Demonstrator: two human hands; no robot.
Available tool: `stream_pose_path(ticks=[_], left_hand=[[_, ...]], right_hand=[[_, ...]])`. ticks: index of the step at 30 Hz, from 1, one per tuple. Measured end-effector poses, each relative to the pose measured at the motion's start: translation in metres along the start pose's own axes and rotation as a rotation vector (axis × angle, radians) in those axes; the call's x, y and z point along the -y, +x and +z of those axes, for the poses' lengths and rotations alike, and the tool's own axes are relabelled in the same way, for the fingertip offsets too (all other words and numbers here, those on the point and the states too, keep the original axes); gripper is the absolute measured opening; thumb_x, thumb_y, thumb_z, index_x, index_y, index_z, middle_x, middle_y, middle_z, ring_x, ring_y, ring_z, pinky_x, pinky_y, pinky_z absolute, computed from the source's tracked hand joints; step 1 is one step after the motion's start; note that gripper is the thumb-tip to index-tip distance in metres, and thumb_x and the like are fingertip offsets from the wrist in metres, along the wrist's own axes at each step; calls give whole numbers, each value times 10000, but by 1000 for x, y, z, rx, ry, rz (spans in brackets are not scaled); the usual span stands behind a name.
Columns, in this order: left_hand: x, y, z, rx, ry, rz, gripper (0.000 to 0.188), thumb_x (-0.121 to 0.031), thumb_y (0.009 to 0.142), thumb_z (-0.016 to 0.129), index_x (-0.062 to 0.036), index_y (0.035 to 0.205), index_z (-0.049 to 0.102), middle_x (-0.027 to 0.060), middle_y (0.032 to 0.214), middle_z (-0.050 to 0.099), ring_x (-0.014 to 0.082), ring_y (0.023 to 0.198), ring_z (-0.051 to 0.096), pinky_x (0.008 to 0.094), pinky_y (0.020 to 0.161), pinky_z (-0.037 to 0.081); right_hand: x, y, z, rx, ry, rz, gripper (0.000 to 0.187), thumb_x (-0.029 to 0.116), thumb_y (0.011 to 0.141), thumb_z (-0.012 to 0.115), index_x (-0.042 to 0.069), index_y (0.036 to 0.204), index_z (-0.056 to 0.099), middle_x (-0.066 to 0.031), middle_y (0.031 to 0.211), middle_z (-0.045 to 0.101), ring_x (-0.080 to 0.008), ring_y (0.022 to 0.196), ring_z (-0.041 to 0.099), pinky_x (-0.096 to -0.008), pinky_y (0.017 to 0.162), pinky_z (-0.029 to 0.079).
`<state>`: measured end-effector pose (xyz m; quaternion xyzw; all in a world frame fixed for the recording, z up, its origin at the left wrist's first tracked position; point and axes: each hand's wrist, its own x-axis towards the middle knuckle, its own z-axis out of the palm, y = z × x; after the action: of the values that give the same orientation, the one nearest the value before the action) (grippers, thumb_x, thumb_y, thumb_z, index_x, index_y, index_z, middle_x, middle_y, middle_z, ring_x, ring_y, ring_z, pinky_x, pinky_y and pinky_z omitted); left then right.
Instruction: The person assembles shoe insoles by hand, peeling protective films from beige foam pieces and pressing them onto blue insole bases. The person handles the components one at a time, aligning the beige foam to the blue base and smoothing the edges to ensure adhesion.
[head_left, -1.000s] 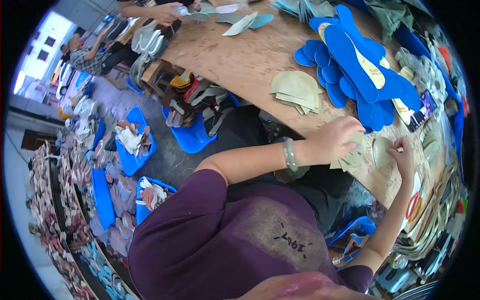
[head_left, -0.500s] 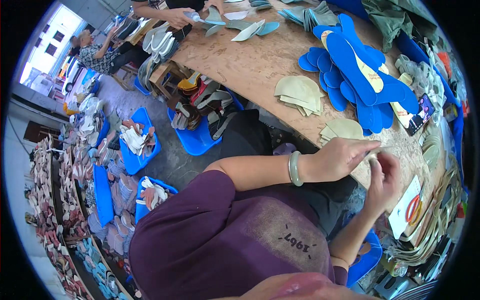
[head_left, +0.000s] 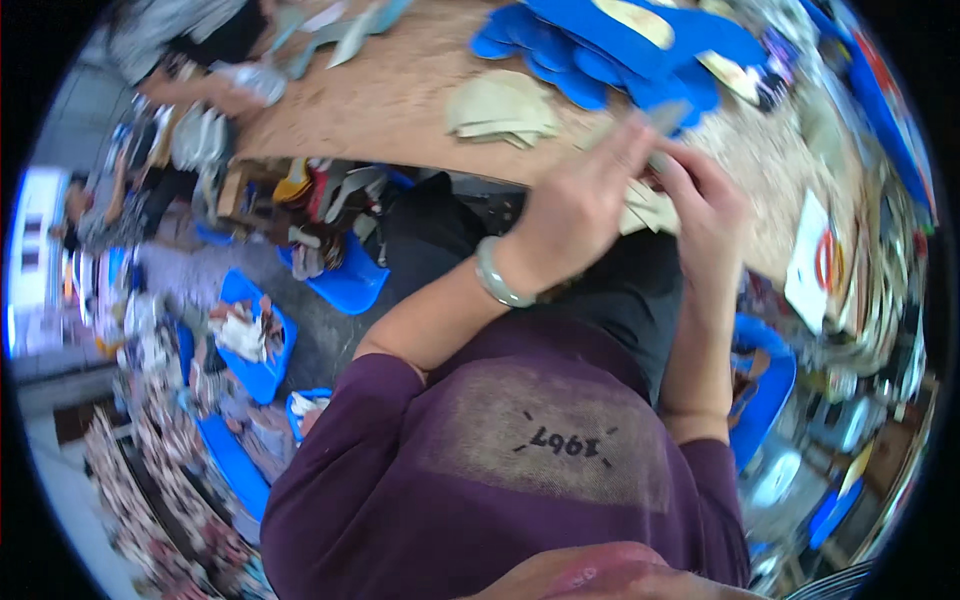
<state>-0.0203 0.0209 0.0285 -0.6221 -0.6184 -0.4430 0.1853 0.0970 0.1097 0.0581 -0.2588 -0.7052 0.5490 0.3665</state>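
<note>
A wooden tabletop (head_left: 340, 115) spans the upper part of a crowded workroom. Over its near edge the left hand (head_left: 590, 190) and right hand (head_left: 712, 200) meet, fingers drawn narrow at a thin pale piece (head_left: 668, 116); blur hides which grips it. Half a second ago they met beside the small cream stack (head_left: 650, 210); now they are past it, before the blue insoles (head_left: 590, 60), so the piece is up off its stack and handled with both hands together. A larger cream stack (head_left: 500, 105) lies to the left. Beside the right forearm, a blue tub (head_left: 780, 395) holds brownish scraps, partly hidden; leftward on the floor, a blue bin (head_left: 268, 383) holds white and reddish-brown pieces, and a farther bin (head_left: 358, 285) greyish-brown ones. Farthest, a co-worker's hand (head_left: 232, 95) is at a clear container (head_left: 264, 82).
</note>
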Motion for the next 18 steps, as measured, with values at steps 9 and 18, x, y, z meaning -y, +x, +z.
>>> stream_pose_path(ticks=[9, 18], left_hand=[[5, 0, 1, 61, -144, -76, 442, 79, 846, 522, -2, 1280, 527, 212, 1142, 618, 298, 936, 664, 340, 769, 538], [-5, 17, -4, 107, -1033, -727, 241, -145, 965, 529, 53, 1092, 581, 69, 925, 652, 82, 811, 619, 230, 709, 517]], right_hand=[[-12, 12, -5, 109, 132, 63, 201, 131, 863, 610, -38, 952, 672, -65, 799, 689, -120, 760, 672, -229, 681, 516], [-13, 10, -3, 29, -149, -158, 174, 132, 790, 634, 7, 902, 678, -22, 755, 670, -68, 677, 597, -221, 638, 478]])
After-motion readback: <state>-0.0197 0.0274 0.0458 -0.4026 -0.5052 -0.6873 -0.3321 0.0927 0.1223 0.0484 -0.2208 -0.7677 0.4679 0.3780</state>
